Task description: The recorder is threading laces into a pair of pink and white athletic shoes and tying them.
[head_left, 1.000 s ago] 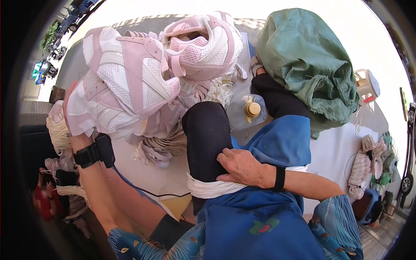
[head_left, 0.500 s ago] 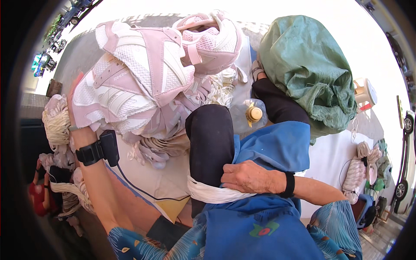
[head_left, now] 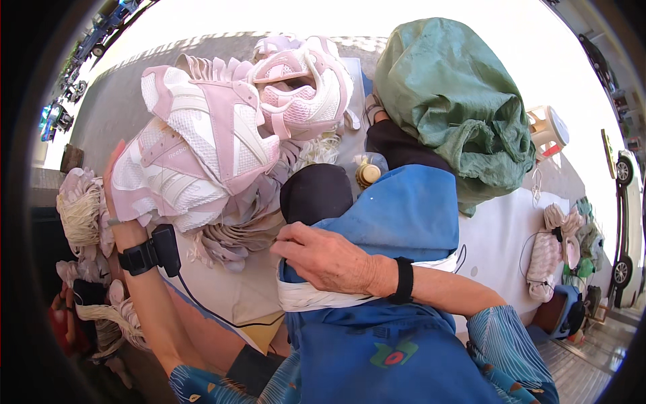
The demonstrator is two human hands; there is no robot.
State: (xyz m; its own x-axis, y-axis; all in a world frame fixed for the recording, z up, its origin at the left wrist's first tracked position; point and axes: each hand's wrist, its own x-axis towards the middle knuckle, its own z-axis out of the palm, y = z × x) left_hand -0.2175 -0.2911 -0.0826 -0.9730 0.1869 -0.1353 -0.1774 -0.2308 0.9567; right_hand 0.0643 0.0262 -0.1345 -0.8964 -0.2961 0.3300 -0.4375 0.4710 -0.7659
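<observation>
A: Main thing, and where?
B: Pink-and-white shoe uppers [head_left: 195, 158], stacked immediately right of the left hand [head_left: 110, 176], touching along the outer edge. One more upper [head_left: 321, 94], mouth tipped up, farther right of that grip.

A: State of that grip?
B: Laid along the stack's side, fingers stretched away from the wrist, palm mostly hidden behind the mesh. Firm hold or mere propping: cannot tell.

A: Handling?
B: Probably light per piece, bulkier as a stack. Soft-looking mesh, likely stiffer at the pink overlays. Apt to flop and slide, layer over layer. Not brittle, by guess, but easy to crease or scuff.

A: Best hold?
B: Low on the stack, both sides, one palm underneath. Better not by the thin pink heel loop [head_left: 276, 124], right of the left grip.

A: Other hand?
B: Right hand [head_left: 323, 259], well right of the left grip and nearer the body, over the blue apron [head_left: 404, 209]. Fingers curled, white band [head_left: 316, 297] just below. Pinching cloth or only resting: cannot tell.

A: Farther out?
B: Just left of the left grip, cream cord bundle [head_left: 79, 219]. Beyond the right hand, gold-capped bottle [head_left: 368, 176], partly hidden; farther right, bulky green sack [head_left: 457, 101].
</observation>
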